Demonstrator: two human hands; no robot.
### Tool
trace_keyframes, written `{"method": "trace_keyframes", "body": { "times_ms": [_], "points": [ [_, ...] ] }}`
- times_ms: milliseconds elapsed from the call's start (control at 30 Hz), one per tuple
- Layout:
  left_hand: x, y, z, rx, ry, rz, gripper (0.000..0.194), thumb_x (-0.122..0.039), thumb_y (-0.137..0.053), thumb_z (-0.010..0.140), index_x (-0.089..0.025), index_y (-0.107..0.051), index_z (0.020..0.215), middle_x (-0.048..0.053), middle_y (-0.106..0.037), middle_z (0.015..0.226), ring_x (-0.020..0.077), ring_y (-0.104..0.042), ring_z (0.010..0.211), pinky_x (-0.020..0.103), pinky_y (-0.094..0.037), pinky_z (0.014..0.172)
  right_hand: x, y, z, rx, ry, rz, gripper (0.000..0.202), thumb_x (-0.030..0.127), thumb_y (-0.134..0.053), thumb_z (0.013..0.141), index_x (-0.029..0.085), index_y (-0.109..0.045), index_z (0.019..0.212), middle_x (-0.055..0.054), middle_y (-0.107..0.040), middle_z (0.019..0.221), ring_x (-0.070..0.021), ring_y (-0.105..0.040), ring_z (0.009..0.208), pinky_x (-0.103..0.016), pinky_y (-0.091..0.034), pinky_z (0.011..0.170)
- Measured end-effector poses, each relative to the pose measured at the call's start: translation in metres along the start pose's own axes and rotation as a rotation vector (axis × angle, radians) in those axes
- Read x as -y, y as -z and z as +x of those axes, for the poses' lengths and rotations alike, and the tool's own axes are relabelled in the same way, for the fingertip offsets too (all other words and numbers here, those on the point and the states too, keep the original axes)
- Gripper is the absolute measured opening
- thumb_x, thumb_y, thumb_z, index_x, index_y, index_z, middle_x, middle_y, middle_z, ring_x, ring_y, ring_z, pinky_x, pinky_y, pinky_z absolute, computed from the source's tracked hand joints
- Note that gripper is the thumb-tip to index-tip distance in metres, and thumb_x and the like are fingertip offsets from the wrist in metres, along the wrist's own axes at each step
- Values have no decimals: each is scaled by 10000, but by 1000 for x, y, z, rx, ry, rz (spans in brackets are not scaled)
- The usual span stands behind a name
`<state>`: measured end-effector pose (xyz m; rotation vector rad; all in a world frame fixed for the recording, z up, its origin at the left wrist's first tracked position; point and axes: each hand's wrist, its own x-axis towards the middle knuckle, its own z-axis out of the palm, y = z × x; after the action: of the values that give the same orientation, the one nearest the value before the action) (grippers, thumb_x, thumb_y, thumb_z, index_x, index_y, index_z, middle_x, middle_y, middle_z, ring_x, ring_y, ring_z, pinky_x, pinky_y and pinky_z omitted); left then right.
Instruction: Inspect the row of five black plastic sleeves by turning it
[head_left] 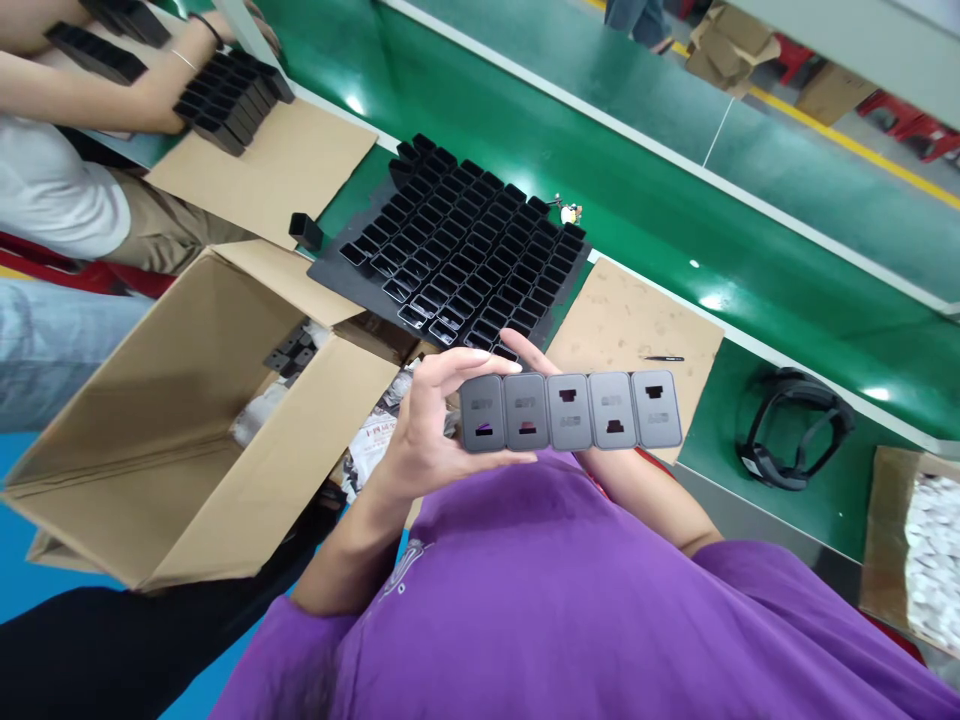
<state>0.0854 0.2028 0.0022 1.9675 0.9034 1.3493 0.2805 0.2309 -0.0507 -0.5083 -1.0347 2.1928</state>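
Note:
My left hand (431, 420) is closed around the left end of a row of several black plastic cases (570, 430), thumb along the lower edge and fingers over the upper edge. Pressed side by side, the cases turn their flat ends toward me; each end has a small cutout and faint raised lettering, not all the same way up. My right hand (527, 352) supports the row from behind. One of its fingers sticks out above the row, while the cases hide the rest. Beyond my hands, many open black cases (465, 230) stand packed together on a dark sheet.
An open cardboard box (217, 400) with some black parts inside is at left. Tweezers (664, 358) lie on a cardboard sheet (615, 320), beside a black headband device (795, 430). A box of white pieces (885, 540) is far right. Another person's arm (97, 95) reaches toward more cases (232, 100).

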Motion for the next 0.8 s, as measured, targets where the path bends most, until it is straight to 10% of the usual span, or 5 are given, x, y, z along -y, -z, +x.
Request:
{"method": "trace_keyframes", "body": {
  "times_ms": [800],
  "points": [
    [4, -9, 5, -30, -94, -105, 1015, -302, -954, 653, -325, -325, 1450, 60, -684, 1172, 223, -707, 1074, 428, -609, 918, 0, 0, -3, 16, 17, 42, 974, 601, -730, 791, 324, -263, 1599, -11, -692, 1041, -172, -665, 915, -360, -549, 881]
  ]
}}
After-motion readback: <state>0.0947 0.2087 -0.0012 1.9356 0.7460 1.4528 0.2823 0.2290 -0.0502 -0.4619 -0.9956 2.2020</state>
